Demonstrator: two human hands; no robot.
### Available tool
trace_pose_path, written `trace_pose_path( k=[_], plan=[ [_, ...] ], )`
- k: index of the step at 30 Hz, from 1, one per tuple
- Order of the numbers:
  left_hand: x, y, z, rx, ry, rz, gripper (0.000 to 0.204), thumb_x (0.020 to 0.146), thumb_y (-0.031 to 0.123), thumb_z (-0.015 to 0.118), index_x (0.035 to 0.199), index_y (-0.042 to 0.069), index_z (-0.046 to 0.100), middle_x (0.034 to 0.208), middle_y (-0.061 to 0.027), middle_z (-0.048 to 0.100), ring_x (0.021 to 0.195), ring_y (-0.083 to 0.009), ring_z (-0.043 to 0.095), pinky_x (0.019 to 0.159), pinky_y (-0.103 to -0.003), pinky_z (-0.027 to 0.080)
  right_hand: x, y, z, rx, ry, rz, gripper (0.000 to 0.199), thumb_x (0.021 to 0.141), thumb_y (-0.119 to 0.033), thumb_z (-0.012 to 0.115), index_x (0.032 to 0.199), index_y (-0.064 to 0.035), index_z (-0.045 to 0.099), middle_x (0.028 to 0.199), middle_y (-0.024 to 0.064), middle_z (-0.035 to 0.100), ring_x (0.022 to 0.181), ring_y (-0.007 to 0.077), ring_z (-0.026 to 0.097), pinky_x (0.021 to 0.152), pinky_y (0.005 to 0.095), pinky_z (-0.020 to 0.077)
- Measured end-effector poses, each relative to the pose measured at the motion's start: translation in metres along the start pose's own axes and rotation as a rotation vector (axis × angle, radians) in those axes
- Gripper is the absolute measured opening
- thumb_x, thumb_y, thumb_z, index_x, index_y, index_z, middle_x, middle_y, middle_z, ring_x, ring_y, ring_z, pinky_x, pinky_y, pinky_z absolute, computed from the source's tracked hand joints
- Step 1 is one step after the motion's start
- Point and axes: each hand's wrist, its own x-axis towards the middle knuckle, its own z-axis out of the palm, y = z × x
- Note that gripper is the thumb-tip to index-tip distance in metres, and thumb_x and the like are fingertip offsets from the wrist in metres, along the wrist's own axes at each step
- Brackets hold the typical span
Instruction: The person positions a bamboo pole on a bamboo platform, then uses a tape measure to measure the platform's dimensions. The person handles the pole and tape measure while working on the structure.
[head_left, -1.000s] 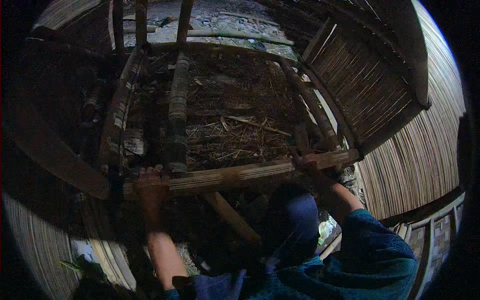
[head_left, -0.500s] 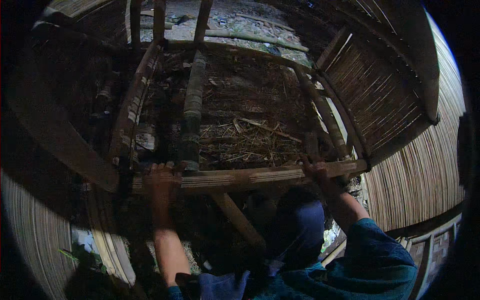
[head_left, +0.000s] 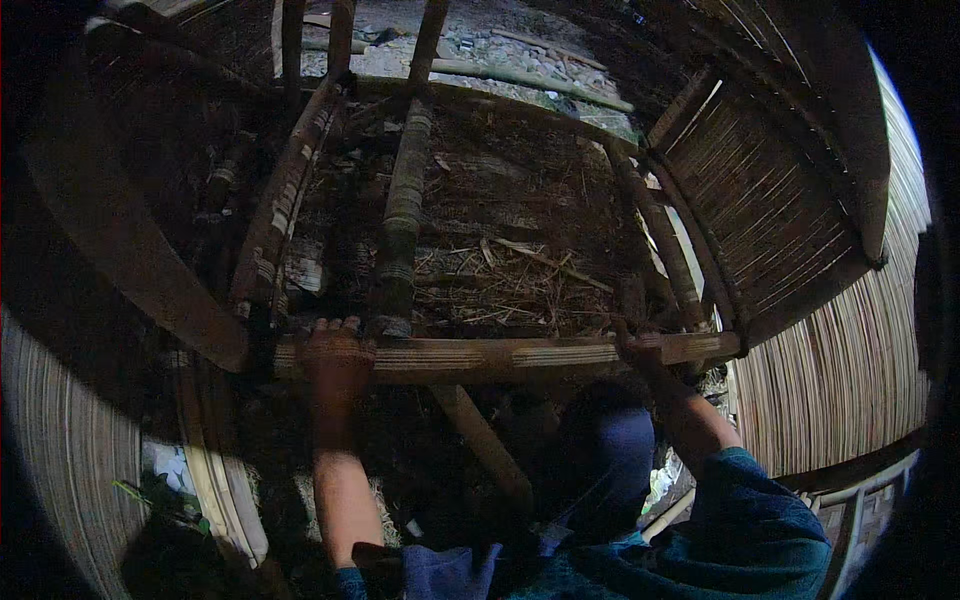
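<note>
A horizontal wooden beam [head_left: 490,358] crosses in front of me, with bands of light along its face. Near its left end my left hand [head_left: 338,358] is closed over the beam, the fingertips curled over the far edge. Toward the right end my right hand [head_left: 640,348] grips the same beam, its fingers dark and partly hidden in shadow. Beyond the beam, a round bamboo pole [head_left: 403,215] runs away from me, just right of my left hand. Loose straw [head_left: 510,275] lies on the dark surface between the poles.
A woven bamboo wall panel [head_left: 790,190] rises at the right, and a pale slatted wall [head_left: 830,350] stands below it. More slats [head_left: 70,450] are at the lower left. A diagonal brace [head_left: 480,440] sits under the beam. Stony ground [head_left: 490,60] shows at the far end.
The view has shifted slightly, so the frame and poles appear a little farther right. Both hands stay on the beam.
</note>
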Motion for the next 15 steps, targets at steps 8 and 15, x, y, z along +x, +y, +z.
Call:
trace_pose_path(
  k=[8, 15],
  plan=[
    [0.004, 0.004, -0.014, -0.073, -0.077, -0.078, 0.038, 0.099, 0.034, 0.068, 0.129, 0.011, 0.072, 0.126, -0.0157, 0.073, 0.121, -0.0369, 0.066, 0.111, -0.055, 0.046, 0.002, -0.003, -0.006, 0.013, -0.020, 0.005, 0.051, 0.095, -0.041, 0.067, 0.137, -0.0121, 0.066, 0.104, 0.0157, 0.076, 0.087, 0.0367, 0.072, 0.076, 0.0502, 0.0580],
    [0.009, 0.003, 0.008, -0.026, -0.056, -0.029, 0.043, 0.098, 0.030, 0.070, 0.139, 0.016, 0.069, 0.126, -0.0119, 0.072, 0.120, -0.0381, 0.067, 0.104, -0.060, 0.051, -0.001, -0.001, -0.007, 0.019, -0.037, 0.012, 0.056, 0.096, -0.045, 0.066, 0.140, -0.0111, 0.064, 0.106, 0.0174, 0.076, 0.090, 0.0382, 0.072, 0.079, 0.0509, 0.0575]
  ],
)
